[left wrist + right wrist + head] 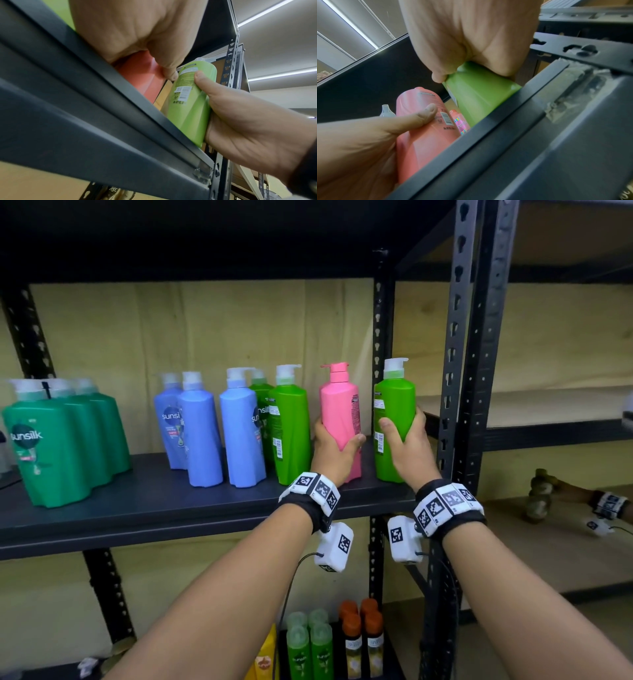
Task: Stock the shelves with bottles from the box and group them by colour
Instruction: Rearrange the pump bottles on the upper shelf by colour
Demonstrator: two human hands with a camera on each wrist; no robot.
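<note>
Pink bottle (339,412); lime-green bottle (394,412); black shelf (171,508).

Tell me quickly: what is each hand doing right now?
Left hand: grips the pink bottle.
Right hand: grips the light green bottle.

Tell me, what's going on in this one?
A person is stocking a dark shelf with pump bottles. The left hand grips a pink bottle and the right hand grips a light green bottle, both upright at the shelf's right end. Already standing there, from the left: dark green bottles, blue bottles and more light green ones. So the pink bottle sits between greens, and the grouping isn't finished.
</note>
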